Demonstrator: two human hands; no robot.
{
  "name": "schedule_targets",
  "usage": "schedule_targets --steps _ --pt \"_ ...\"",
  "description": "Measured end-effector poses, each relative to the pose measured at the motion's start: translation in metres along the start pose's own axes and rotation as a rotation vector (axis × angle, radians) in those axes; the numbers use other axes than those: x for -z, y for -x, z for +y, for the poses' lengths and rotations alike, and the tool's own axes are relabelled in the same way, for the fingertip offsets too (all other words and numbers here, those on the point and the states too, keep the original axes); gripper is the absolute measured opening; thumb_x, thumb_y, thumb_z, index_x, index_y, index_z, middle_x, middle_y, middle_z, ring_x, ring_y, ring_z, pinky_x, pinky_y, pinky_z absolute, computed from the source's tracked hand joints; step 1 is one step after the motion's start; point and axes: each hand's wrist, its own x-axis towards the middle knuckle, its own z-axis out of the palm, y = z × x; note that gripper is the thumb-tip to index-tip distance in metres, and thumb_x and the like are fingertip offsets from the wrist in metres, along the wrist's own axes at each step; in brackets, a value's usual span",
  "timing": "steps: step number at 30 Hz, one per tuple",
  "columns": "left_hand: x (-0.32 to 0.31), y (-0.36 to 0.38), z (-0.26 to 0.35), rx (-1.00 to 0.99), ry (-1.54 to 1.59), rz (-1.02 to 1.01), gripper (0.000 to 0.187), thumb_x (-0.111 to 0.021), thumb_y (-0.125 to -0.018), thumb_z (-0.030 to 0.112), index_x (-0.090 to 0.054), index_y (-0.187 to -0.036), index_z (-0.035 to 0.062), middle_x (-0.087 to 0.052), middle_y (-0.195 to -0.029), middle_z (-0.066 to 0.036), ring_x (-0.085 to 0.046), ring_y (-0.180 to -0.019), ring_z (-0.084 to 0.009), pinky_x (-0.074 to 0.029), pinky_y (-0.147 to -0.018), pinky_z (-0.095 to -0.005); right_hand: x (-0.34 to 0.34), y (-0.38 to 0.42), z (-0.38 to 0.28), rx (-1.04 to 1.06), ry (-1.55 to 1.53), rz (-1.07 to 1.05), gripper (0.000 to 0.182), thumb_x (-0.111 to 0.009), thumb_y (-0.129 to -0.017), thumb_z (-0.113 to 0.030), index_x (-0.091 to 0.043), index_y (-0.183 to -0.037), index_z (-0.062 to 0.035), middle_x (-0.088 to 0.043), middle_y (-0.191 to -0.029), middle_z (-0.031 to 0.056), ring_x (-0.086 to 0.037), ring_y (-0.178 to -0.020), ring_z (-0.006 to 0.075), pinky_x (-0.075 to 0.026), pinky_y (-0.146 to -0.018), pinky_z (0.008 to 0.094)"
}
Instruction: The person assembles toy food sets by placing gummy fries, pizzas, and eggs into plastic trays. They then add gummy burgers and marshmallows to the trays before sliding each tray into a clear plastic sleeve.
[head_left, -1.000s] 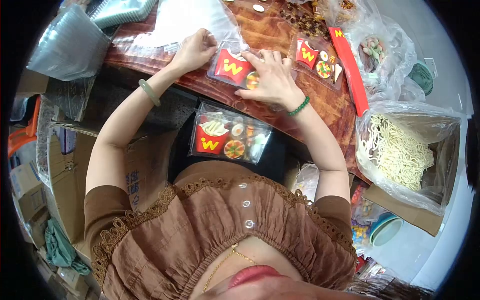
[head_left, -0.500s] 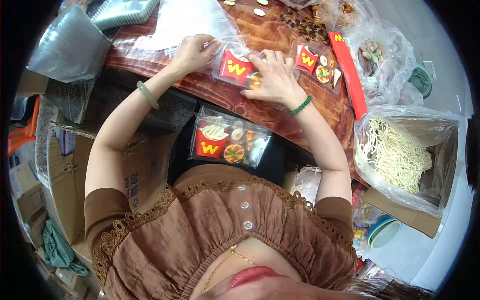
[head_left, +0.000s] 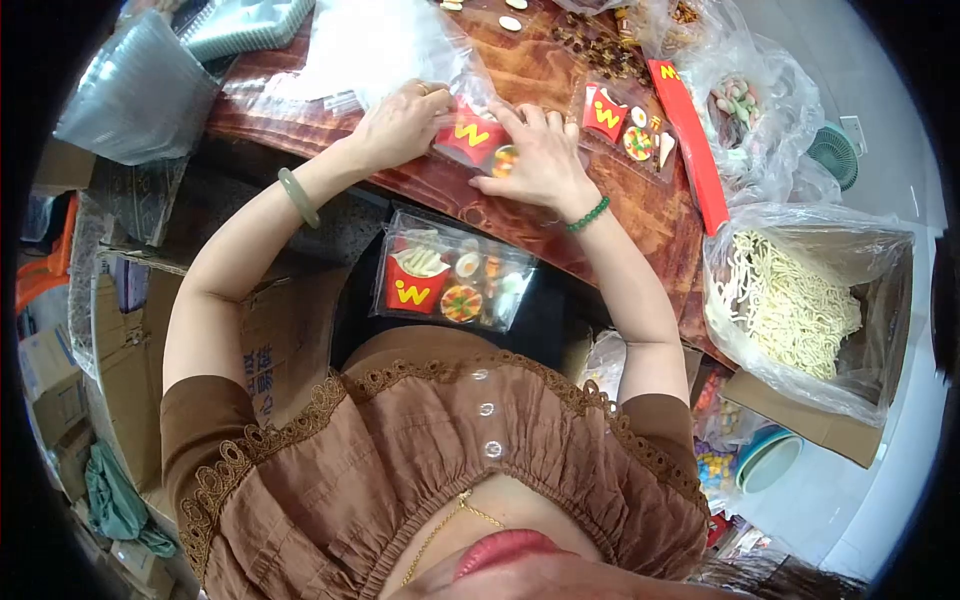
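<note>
A clear plastic packet (head_left: 478, 137) with a red fries box marked W and small toy foods lies on the wooden table (head_left: 520, 225). My left hand (head_left: 403, 125), with a pale green bangle on its wrist, grips the packet's left end. My right hand (head_left: 536, 156), with a green bead bracelet, presses on the packet's right side, fingers spread over it. A second, filled packet (head_left: 455, 285) rests on my lap below the table edge.
A third packet (head_left: 626, 125) and a long red card (head_left: 690, 140) lie to the right. A pile of clear bags (head_left: 370, 45) sits behind my left hand. A box lined with a bag of pale noodle-like pieces (head_left: 790, 300) stands at right; cardboard boxes (head_left: 130, 370) at left.
My left hand moved right from the clear bags onto the packet's left end. The packet shifted slightly under both hands. The lap packet has not moved.
</note>
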Motion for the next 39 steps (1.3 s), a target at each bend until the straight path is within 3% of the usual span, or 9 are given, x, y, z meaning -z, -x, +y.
schedule_targets --steps 2,12,17,21,26,29,31,35,39 --pt "0.0 0.012 0.006 -0.053 -0.058 0.256 0.02 -0.059 -0.082 0.007 -0.063 -0.102 0.0043 -0.065 -0.088 -0.012 -0.061 -0.085 -0.0303 -0.052 -0.072 -0.0405 -0.002 0.001 0.0 -0.014 0.032 -0.015 0.103 -0.073 -0.057 -0.063 -0.04 -0.139 -0.0106 -0.051 -0.115 0.0197 -0.049 -0.103 0.0347 -0.036 -0.089 0.0469" --pt "-0.005 0.019 0.043 -0.121 -0.146 0.116 0.02 -0.065 -0.079 0.012 -0.066 -0.098 0.0084 -0.063 -0.087 -0.01 -0.061 -0.087 -0.0261 -0.052 -0.07 -0.0364 -0.003 -0.014 -0.025 -0.261 -0.046 -0.049 0.102 -0.068 -0.064 -0.061 -0.033 -0.141 -0.0035 -0.048 -0.122 0.0236 -0.046 -0.113 0.0382 -0.033 -0.097 0.0492" --pt "-0.008 0.009 0.043 -0.073 -0.147 0.246 0.028 -0.062 -0.083 0.017 -0.062 -0.108 0.0027 -0.058 -0.116 -0.021 -0.049 -0.117 -0.037 -0.041 -0.099 -0.044 0.022 0.032 0.018 0.0 -0.032 -0.046 0.117 -0.076 -0.047 -0.073 -0.039 -0.141 -0.0135 -0.046 -0.128 0.022 -0.043 -0.12 0.0385 -0.034 -0.099 0.0536" --pt "-0.032 0.004 0.035 -0.162 -0.077 0.065 0.033 -0.055 -0.089 0.019 -0.058 -0.118 0.0035 -0.05 -0.132 -0.02 -0.039 -0.13 -0.0374 -0.031 -0.107 -0.0474 0.009 0.062 0.05 0.24 -0.332 -0.058 0.069 -0.081 -0.066 -0.029 -0.055 -0.128 -0.0118 -0.054 -0.121 0.0101 -0.052 -0.109 0.0301 -0.045 -0.092 0.0399" --pt "-0.022 -0.008 0.097 -0.272 0.36 -0.051 0.022 -0.054 -0.09 0.01 -0.064 -0.108 0.0034 -0.063 -0.115 -0.014 -0.056 -0.113 -0.032 -0.043 -0.098 -0.0436 -0.004 0.065 0.042 0.134 -0.489 0.237 0.055 -0.082 -0.068 -0.022 -0.058 -0.115 -0.0058 -0.062 -0.096 0.008 -0.06 -0.091 0.0267 -0.05 -0.083 0.0338" --pt "0.016 -0.009 0.144 -0.35 0.481 -0.153 0.02 -0.054 -0.091 0.008 -0.064 -0.107 0.0013 -0.064 -0.111 -0.015 -0.061 -0.105 -0.0314 -0.049 -0.091 -0.0387 0.003 0.063 0.043 -0.176 -0.934 0.328 0.043 -0.081 -0.067 -0.014 -0.06 -0.104 -0.0064 -0.061 -0.096 0.0054 -0.057 -0.079 0.0112 -0.046 -0.065 0.0228" --pt "0.065 -0.01 0.163 -0.242 0.606 -0.177 0.02 -0.052 -0.095 0.015 -0.063 -0.104 0.0016 -0.064 -0.09 -0.013 -0.063 -0.084 -0.0251 -0.049 -0.075 -0.0355 0.063 0.063 0.03 0.186 -0.688 0.429 0.033 -0.081 -0.066 -0.011 -0.063 -0.093 -0.0048 -0.061 -0.097 0.0048 -0.056 -0.076 0.0098 -0.045 -0.063 0.0222" --pt "0.131 -0.001 0.18 -0.21 1.06 0.013 0.036 -0.041 -0.102 0.025 -0.06 -0.112 -0.0027 -0.067 -0.102 -0.008 -0.064 -0.092 -0.0137 -0.051 -0.08 -0.029 0.137 0.088 -0.015 0.357 -0.902 0.446 0.011 -0.074 -0.078 -0.004 -0.066 -0.085 -0.0008 -0.065 -0.081 0.004 -0.058 -0.073 0.0079 -0.046 -0.062 0.0229" --pt "0.13 0.022 0.139 0.318 1.257 -0.235 0.039 -0.043 -0.101 0.028 -0.056 -0.12 -0.0041 -0.065 -0.109 -0.016 -0.066 -0.098 -0.02 -0.053 -0.088 -0.0332 0.114 0.092 -0.051 0.038 -1.149 0.41 0.012 -0.067 -0.088 -0.01 -0.066 -0.087 0.0012 -0.064 -0.072 0.0021 -0.056 -0.063 0.004 -0.046 -0.056 0.0229"
